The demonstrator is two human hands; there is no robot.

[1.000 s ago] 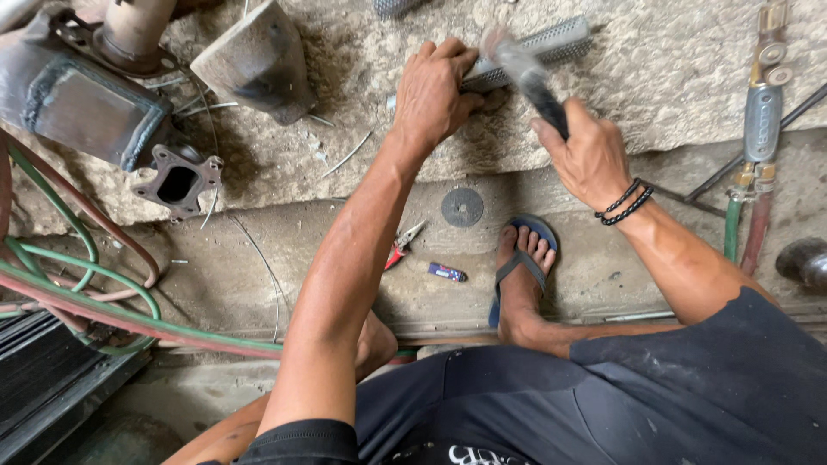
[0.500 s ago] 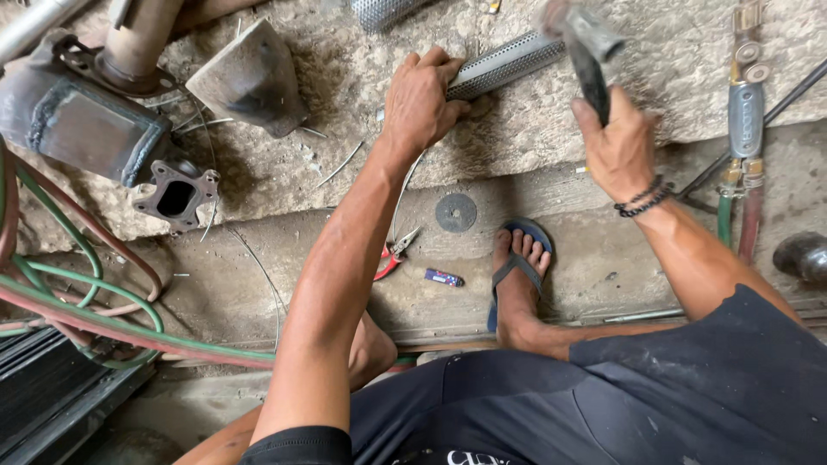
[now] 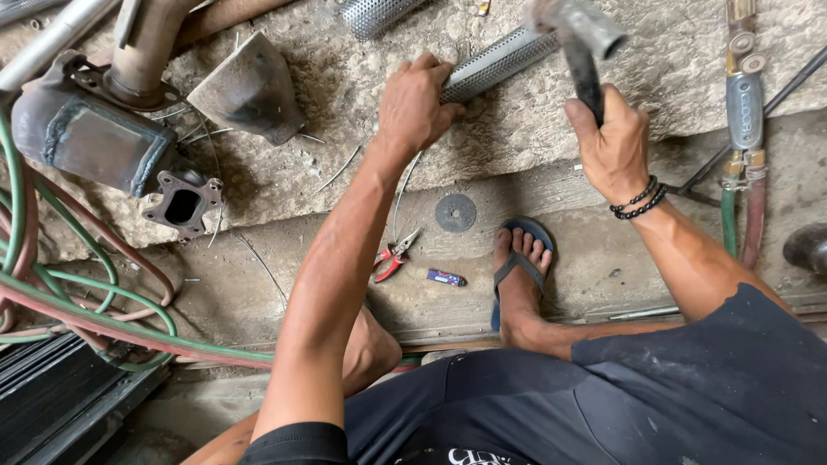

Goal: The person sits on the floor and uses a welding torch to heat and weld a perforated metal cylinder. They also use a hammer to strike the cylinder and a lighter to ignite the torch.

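Hammer [image 3: 579, 43] head blurred, top cut off by the far edge; right hand [image 3: 613, 146] fisted round its handle. Left hand [image 3: 415, 103] clamps one perforated tube [image 3: 500, 62] on the concrete ledge [image 3: 345, 112], covering its near end. Second perforated tube [image 3: 372, 12] cut off at the far edge.

Perforated grey metal tube [image 3: 500, 65] lies slanted on rough concrete; hammer [image 3: 579, 43], dark handle, raised above it.

No packages, labels, signs or screens in view.
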